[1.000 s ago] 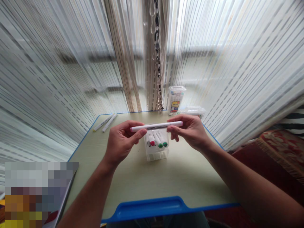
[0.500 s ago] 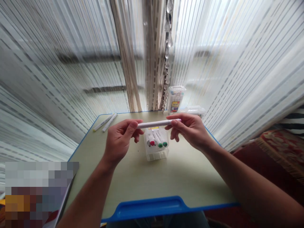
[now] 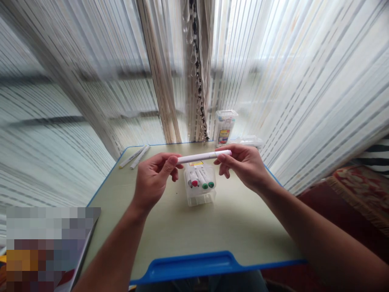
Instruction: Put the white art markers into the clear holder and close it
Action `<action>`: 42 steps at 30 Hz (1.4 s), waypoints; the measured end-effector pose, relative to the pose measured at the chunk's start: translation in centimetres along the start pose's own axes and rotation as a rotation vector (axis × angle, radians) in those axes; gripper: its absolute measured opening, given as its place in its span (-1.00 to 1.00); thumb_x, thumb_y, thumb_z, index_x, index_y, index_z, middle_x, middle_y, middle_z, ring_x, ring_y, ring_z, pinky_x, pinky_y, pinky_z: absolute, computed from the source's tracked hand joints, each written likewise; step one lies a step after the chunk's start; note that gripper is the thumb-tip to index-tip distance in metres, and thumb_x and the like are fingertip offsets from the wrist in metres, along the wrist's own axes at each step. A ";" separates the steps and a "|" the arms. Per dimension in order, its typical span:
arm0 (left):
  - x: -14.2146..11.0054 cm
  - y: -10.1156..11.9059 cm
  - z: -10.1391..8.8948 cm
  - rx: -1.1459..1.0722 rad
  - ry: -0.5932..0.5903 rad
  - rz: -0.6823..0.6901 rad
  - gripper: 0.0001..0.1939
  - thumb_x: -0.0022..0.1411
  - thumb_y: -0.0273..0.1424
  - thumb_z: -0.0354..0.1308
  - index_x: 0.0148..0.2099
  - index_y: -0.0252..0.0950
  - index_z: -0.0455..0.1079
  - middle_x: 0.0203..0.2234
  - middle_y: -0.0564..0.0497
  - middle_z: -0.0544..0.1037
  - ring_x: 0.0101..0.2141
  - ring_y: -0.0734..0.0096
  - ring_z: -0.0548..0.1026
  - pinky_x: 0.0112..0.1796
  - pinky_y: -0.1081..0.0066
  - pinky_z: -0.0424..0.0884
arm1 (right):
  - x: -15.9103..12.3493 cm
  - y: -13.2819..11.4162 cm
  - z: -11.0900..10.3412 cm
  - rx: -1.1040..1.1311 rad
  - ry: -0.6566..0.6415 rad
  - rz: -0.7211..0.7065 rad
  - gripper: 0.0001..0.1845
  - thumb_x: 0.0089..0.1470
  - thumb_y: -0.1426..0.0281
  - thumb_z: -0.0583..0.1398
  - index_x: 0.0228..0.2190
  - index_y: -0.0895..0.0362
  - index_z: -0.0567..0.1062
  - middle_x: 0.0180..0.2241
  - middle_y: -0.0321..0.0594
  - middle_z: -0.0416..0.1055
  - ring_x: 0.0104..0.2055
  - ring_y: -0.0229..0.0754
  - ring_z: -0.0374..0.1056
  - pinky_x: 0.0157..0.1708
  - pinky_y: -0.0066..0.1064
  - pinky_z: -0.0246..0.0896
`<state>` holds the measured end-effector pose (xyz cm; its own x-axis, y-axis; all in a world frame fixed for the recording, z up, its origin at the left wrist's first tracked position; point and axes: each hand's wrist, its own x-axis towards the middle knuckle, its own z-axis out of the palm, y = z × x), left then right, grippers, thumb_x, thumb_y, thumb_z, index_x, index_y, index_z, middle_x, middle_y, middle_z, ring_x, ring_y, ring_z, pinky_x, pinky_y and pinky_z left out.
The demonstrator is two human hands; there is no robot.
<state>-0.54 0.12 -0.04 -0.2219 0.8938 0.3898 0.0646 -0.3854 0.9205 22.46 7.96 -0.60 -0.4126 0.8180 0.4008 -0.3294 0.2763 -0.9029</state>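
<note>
The pen [image 3: 200,157] is off the table, spanning the gap between the two hands, its long axis running nearly nine to three o'clock with the three o'clock end a touch higher. The left hand [image 3: 153,178] is closed on the nine o'clock end, hiding the tip; the right hand [image 3: 247,166] pinches the other end by its pinkish tip — so neither hand is nearer. From the pen, the case [image 3: 201,199] sits at six o'clock, with capped pens [image 3: 201,178] lying in it, red and green ends towards the wearer.

The table [image 3: 243,227] is pale, with a blue rim [image 3: 194,267]. Two loose pens [image 3: 140,157] lie at nine o'clock, beyond the left hand; a tall box [image 3: 225,129] stands at one, a flat box [image 3: 251,141] at two. Behind hang a stringy curtain [image 3: 121,93] and beads [image 3: 199,97] — patterned cloth [image 3: 364,184] shows at three.
</note>
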 end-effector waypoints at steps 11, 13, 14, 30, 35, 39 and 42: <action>-0.1 0.4 0.2 0.082 -0.026 0.033 -0.78 0.20 -0.31 0.38 -0.19 -0.38 0.61 -0.54 0.00 0.60 -0.60 0.51 0.46 -0.55 0.50 0.40 | 0.1 0.1 -0.1 -0.010 0.033 0.009 -0.74 0.02 0.26 0.46 -0.34 0.19 0.63 -0.50 -0.21 0.60 -0.61 -0.27 0.48 -0.70 -0.52 0.35; -0.1 0.4 0.2 0.072 -0.028 0.025 -0.78 0.22 -0.30 0.37 -0.20 -0.38 0.61 -0.56 0.00 0.60 -0.61 0.51 0.45 -0.56 0.51 0.39 | 0.1 0.0 0.0 -0.027 0.032 -0.001 -0.70 -0.03 0.27 0.48 -0.30 0.19 0.64 -0.52 -0.23 0.59 -0.62 -0.26 0.47 -0.70 -0.51 0.36; -0.1 0.4 0.2 0.065 -0.027 0.021 -0.78 0.22 -0.29 0.36 -0.21 -0.37 0.61 -0.57 0.00 0.60 -0.61 0.51 0.45 -0.56 0.51 0.39 | 0.1 0.0 0.0 -0.031 0.030 -0.001 -0.68 -0.05 0.28 0.49 -0.28 0.19 0.64 -0.53 -0.24 0.58 -0.62 -0.26 0.46 -0.70 -0.51 0.36; 0.0 0.3 0.4 0.085 -0.010 0.038 -0.84 0.17 -0.36 0.39 -0.23 -0.36 0.61 -0.56 0.03 0.59 -0.61 0.54 0.44 -0.57 0.52 0.37 | 0.1 0.1 -0.2 -0.027 0.023 0.043 -0.72 0.01 0.23 0.46 -0.38 0.20 0.63 -0.49 -0.17 0.61 -0.60 -0.23 0.51 -0.70 -0.52 0.36; -0.1 0.1 0.2 0.044 0.001 0.006 -0.83 0.21 -0.36 0.36 -0.21 -0.37 0.62 -0.54 0.01 0.59 -0.59 0.51 0.46 -0.56 0.50 0.39 | 0.1 0.1 -0.3 0.035 0.029 0.068 -0.72 0.01 0.26 0.46 -0.32 0.20 0.64 -0.46 -0.17 0.62 -0.60 -0.24 0.50 -0.71 -0.52 0.35; -0.2 -0.3 0.0 -0.057 0.007 0.011 -0.78 0.22 -0.34 0.35 -0.12 -0.34 0.62 -0.46 -0.04 0.63 -0.55 0.48 0.49 -0.52 0.47 0.42 | 0.2 0.2 -0.3 0.051 0.051 0.100 -0.68 -0.03 0.23 0.47 -0.30 0.20 0.64 -0.44 -0.15 0.63 -0.60 -0.24 0.50 -0.71 -0.52 0.34; -0.2 -0.4 0.0 -0.071 0.003 0.019 -0.76 0.20 -0.34 0.36 -0.11 -0.34 0.61 -0.45 -0.05 0.63 -0.55 0.48 0.48 -0.52 0.46 0.41 | 0.3 0.3 -0.4 0.070 0.047 0.111 -0.67 -0.06 0.25 0.49 -0.30 0.19 0.64 -0.44 -0.17 0.62 -0.60 -0.26 0.48 -0.70 -0.52 0.33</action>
<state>-0.54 0.04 -0.48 -0.2246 0.8854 0.4070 0.0000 -0.4177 0.9086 22.57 8.53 -0.78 -0.4100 0.8647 0.2902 -0.3432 0.1486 -0.9274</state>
